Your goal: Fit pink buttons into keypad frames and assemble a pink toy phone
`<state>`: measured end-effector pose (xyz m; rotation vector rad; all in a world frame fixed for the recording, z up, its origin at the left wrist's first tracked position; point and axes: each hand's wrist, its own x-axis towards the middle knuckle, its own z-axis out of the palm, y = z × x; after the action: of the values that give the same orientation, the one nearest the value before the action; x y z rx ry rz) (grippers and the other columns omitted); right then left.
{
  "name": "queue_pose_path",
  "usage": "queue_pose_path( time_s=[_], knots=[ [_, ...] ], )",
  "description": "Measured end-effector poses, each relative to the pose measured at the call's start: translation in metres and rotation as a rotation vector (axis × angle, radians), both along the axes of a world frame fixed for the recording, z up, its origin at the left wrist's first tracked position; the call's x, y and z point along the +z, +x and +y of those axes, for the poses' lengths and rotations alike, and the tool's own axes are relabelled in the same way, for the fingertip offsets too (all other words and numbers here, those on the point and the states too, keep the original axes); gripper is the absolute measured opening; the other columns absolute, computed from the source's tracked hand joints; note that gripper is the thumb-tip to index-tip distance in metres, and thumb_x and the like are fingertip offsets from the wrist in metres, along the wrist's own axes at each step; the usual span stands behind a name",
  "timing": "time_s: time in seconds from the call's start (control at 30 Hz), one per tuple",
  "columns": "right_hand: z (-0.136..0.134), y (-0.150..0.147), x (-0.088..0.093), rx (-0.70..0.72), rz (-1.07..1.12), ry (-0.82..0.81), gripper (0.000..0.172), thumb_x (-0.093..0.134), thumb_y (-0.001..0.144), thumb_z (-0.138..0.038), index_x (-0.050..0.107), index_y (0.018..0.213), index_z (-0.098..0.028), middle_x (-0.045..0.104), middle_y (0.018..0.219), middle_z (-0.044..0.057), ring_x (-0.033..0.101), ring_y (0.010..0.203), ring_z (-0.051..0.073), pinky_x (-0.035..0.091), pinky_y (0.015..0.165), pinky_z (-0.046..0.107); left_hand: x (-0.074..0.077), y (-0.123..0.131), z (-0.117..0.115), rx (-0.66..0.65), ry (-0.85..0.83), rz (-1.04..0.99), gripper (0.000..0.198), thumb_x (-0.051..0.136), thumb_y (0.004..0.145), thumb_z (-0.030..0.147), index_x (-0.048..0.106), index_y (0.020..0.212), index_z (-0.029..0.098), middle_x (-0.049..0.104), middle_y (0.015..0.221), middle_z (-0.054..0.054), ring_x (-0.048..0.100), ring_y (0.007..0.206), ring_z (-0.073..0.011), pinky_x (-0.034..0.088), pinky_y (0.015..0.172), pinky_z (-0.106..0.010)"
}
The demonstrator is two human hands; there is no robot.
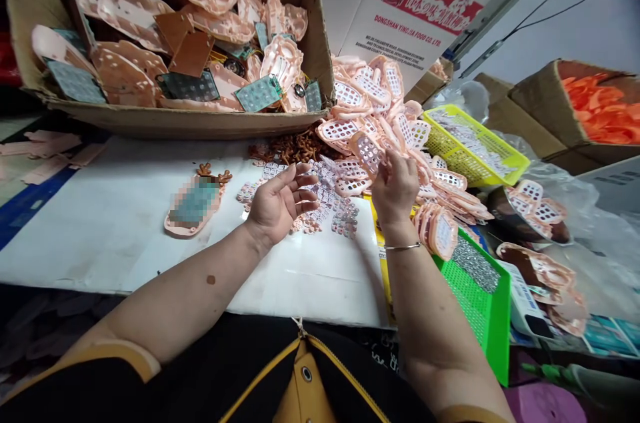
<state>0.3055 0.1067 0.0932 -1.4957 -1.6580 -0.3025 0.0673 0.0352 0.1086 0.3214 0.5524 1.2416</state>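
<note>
Head view: left hand point(285, 203) is palm-up over the white board worktop point(310, 283), fingers spread and curled loosely, nothing in its grasp. Right hand point(396, 188) has its fingers closed on the lower edge of a pale pink, rounded plastic shell with rows of holes point(368, 153); the shell is tilted, in front of a heap of similar pink shells point(395, 109). Beyond and beside the left hand: small pale button pieces point(330, 199) and brown antler-shaped pieces point(295, 147).

Edges: brown cardboard box point(200, 121) bounds the rear left; the worktop's front edge runs close to the torso. Right forearm passes beside a bright green plastic tray point(470, 293); yellow plastic basket point(475, 143) stands farther right.

Room: widest stretch of white surface lies left of the left hand, around a pink shell with green panel and brown antlers point(196, 201). Gap between hands is narrower, pieces lying below.
</note>
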Motion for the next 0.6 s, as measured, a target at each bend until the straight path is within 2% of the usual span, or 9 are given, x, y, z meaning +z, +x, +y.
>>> queue_pose_path(
  time_s=[0.07,0.17,0.23,0.3,0.37,0.43,0.5,0.6],
  knots=[
    [0.003,0.003,-0.003,0.028,0.314,0.004,0.031,0.055,0.08,-0.021,0.068,0.108,-0.018,0.067,0.097,0.007,0.061,0.089,0.02,0.05,0.084,0.041,0.0,0.001,-0.001,-0.003,-0.001,0.005,0.025,0.066,0.08,0.034,0.066,0.096,0.015,0.07,0.083,-0.004,0.064,0.059,-0.0125,0.056,0.058,-0.028],
    [-0.001,0.004,-0.005,0.155,0.756,-0.09,0.029,0.065,0.072,-0.025,0.068,0.1,-0.018,0.068,0.091,0.003,0.061,0.079,0.015,0.052,0.075,0.034,0.001,0.002,-0.001,-0.014,-0.017,0.013,0.023,0.064,0.082,0.033,0.066,0.094,0.014,0.07,0.082,-0.004,0.064,0.058,-0.0125,0.056,0.057,-0.028],
    [-0.009,0.002,-0.005,0.245,0.932,-0.143,0.031,0.07,0.068,-0.026,0.068,0.098,-0.018,0.067,0.087,0.001,0.059,0.072,0.012,0.051,0.069,0.03,0.001,0.002,-0.002,-0.024,-0.016,0.014,0.022,0.062,0.082,0.033,0.066,0.095,0.014,0.07,0.082,-0.005,0.064,0.058,-0.0126,0.056,0.057,-0.028],
    [-0.019,-0.002,-0.005,0.308,1.02,-0.179,0.033,0.075,0.067,-0.026,0.07,0.099,-0.019,0.068,0.087,0.001,0.058,0.069,0.011,0.051,0.068,0.029,0.001,0.002,-0.002,-0.031,-0.008,0.017,0.022,0.061,0.083,0.032,0.065,0.095,0.015,0.069,0.082,-0.005,0.064,0.058,-0.0126,0.057,0.058,-0.028],
    [-0.03,-0.005,-0.005,0.35,1.04,-0.204,0.034,0.076,0.069,-0.026,0.071,0.102,-0.021,0.07,0.091,0.002,0.061,0.072,0.011,0.053,0.07,0.03,0.0,0.003,-0.001,-0.042,0.0,0.033,0.022,0.061,0.083,0.032,0.065,0.095,0.015,0.069,0.082,-0.005,0.064,0.058,-0.0121,0.057,0.058,-0.027],
    [-0.042,-0.006,-0.002,0.392,0.987,-0.207,0.032,0.076,0.072,-0.027,0.072,0.104,-0.025,0.072,0.096,0.002,0.063,0.076,0.012,0.055,0.074,0.033,-0.001,0.003,0.0,-0.108,0.015,0.091,0.026,0.063,0.083,0.038,0.065,0.097,0.016,0.07,0.089,-0.006,0.064,0.06,-0.0129,0.057,0.058,-0.028],
    [-0.054,-0.007,0.007,0.469,0.849,-0.21,0.029,0.075,0.074,-0.027,0.073,0.103,-0.029,0.073,0.098,0.001,0.065,0.081,0.014,0.056,0.076,0.035,-0.003,0.004,0.0,-0.264,0.052,0.183,0.041,0.064,0.081,0.053,0.065,0.101,0.017,0.071,0.1,-0.009,0.068,0.068,-0.0171,0.059,0.057,-0.032],
    [-0.073,-0.014,0.032,0.643,0.466,-0.255,0.018,0.073,0.081,-0.024,0.076,0.097,-0.031,0.073,0.093,0.0,0.067,0.082,0.015,0.055,0.073,0.032,-0.007,0.007,-0.004,-0.59,0.171,0.292,0.072,0.057,0.071,0.08,0.066,0.109,0.02,0.069,0.115,-0.013,0.071,0.079,-0.0245,0.059,0.054,-0.035]
  ],
)
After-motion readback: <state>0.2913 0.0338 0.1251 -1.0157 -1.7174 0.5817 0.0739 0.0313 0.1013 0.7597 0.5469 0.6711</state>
